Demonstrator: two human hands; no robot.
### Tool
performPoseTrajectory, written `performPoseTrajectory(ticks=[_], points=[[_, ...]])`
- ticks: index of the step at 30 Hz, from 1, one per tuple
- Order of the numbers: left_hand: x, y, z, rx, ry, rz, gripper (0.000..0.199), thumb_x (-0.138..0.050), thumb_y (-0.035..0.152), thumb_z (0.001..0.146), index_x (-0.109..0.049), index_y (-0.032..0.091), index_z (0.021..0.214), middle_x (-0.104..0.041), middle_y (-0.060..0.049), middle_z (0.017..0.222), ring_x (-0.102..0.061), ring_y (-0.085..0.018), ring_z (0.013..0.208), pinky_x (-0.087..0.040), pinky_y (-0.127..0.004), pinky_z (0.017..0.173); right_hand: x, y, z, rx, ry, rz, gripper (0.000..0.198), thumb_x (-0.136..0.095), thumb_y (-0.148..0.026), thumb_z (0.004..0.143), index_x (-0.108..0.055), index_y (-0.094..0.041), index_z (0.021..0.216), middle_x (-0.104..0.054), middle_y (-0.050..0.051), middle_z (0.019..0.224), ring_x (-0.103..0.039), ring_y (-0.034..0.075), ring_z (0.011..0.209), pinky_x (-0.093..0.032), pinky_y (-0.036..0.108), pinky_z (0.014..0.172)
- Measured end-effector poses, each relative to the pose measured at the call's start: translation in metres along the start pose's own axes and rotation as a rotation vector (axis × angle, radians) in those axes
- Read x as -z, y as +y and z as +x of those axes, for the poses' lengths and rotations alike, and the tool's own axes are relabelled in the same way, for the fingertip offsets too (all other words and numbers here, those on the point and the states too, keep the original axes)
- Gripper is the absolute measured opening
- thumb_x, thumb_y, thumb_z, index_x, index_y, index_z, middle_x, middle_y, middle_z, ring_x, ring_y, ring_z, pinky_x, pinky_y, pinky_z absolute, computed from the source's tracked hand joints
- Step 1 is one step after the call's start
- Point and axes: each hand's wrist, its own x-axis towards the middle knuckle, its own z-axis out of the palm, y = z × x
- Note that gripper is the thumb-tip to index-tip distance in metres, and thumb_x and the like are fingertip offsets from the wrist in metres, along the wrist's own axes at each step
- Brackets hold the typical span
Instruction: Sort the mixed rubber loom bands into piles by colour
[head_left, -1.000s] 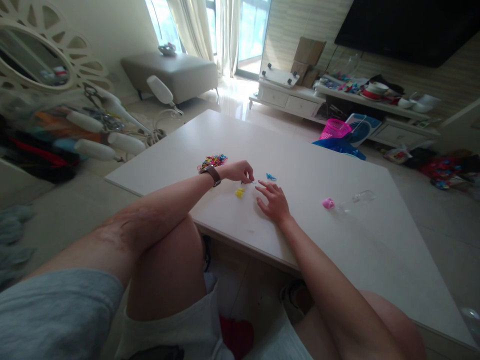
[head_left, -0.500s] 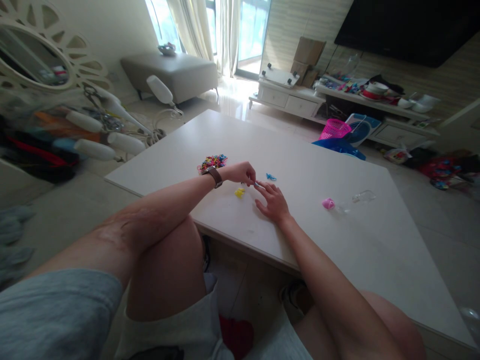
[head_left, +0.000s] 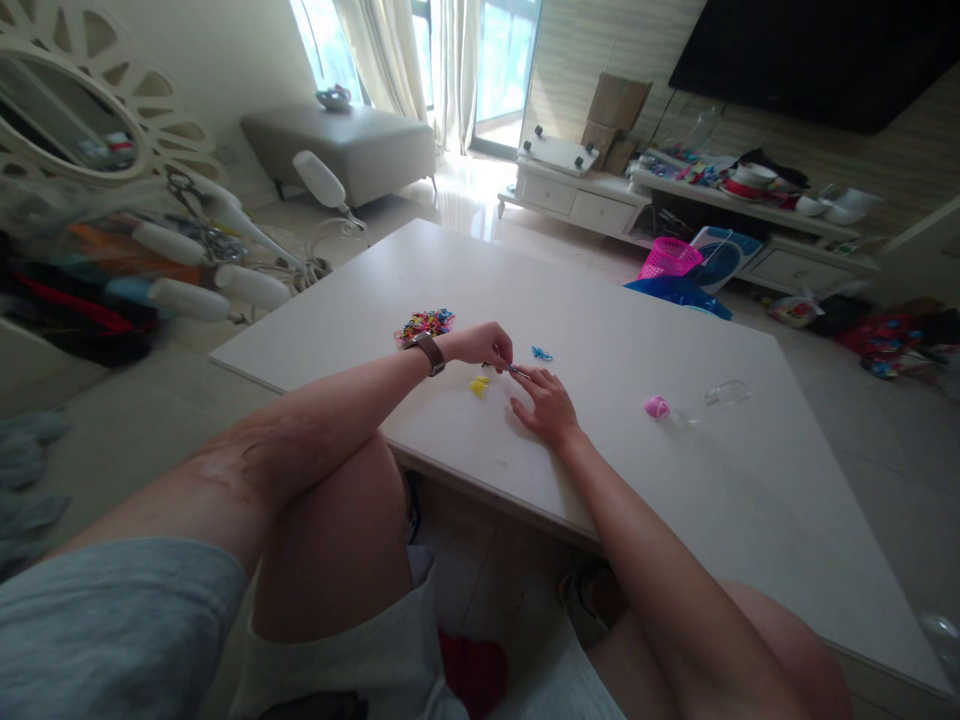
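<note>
Your main light is daylight from the glass door (head_left: 506,70) at the back: nearly blown out, with glare on the floor (head_left: 472,195) below it. The rest of your room is dim, TV (head_left: 814,60) near black. Your table (head_left: 457,270) shows soft sheen, faint shadows. Your wide lens stretches the edges; detail at your fingers (head_left: 537,380) is mushy.
</note>
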Motion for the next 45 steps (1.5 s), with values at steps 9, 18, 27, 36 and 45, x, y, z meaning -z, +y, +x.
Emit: performPoseTrajectory(ticks=[9, 18, 27, 36, 45], points=[[0.002, -0.001, 0.000, -0.015, 0.052, -0.065, 0.021, -0.080, 0.030, 0.068, -0.076, 0.012, 0.079, -0.073, -0.007, 0.066, -0.066, -0.015, 0.063, -0.047, -0.024, 0.058, -0.002, 0.002, 0.000, -0.005, 0.057, 0.038, 0.049, -0.055, -0.032, 0.092, -0.057, -0.018, 0.138, -0.059, 0.010, 0.140, -0.052, 0.028, 0.125, -0.041, 0.043, 0.104], [0.014, -0.017, -0.002, 0.066, 0.231, 0.046, 0.015, -0.078, 0.019, 0.065, -0.077, 0.014, 0.079, -0.075, -0.006, 0.073, -0.066, -0.015, 0.066, -0.047, -0.023, 0.060, -0.009, 0.006, 0.000, -0.115, 0.131, 0.034, 0.044, -0.052, -0.029, 0.093, -0.059, -0.019, 0.135, -0.060, 0.009, 0.136, -0.055, 0.027, 0.122, -0.044, 0.043, 0.104], [0.011, -0.018, -0.004, 0.161, 0.239, 0.193, 0.012, -0.075, 0.013, 0.063, -0.076, 0.014, 0.075, -0.072, -0.002, 0.064, -0.065, -0.014, 0.059, -0.045, -0.022, 0.056, -0.012, 0.007, 0.000, -0.126, 0.159, 0.021, 0.040, -0.052, -0.029, 0.093, -0.061, -0.019, 0.131, -0.062, 0.009, 0.133, -0.057, 0.027, 0.119, -0.046, 0.042, 0.102], [0.008, -0.005, -0.007, 0.129, 0.229, 0.101, 0.018, -0.074, 0.023, 0.072, -0.077, 0.013, 0.087, -0.077, -0.007, 0.084, -0.067, -0.013, 0.059, -0.049, -0.022, 0.058, -0.012, 0.006, 0.001, -0.118, 0.149, 0.025, 0.042, -0.054, -0.028, 0.092, -0.061, -0.018, 0.132, -0.063, 0.009, 0.133, -0.056, 0.027, 0.119, -0.045, 0.044, 0.102], [-0.013, 0.006, 0.003, -0.062, 0.062, -0.036, 0.026, -0.074, 0.030, 0.076, -0.077, 0.013, 0.096, -0.077, -0.009, 0.088, -0.069, -0.013, 0.063, -0.051, -0.022, 0.059, -0.008, 0.005, 0.000, -0.087, 0.109, 0.040, 0.045, -0.055, -0.030, 0.091, -0.059, -0.018, 0.134, -0.060, 0.010, 0.138, -0.054, 0.028, 0.122, -0.044, 0.045, 0.104]])
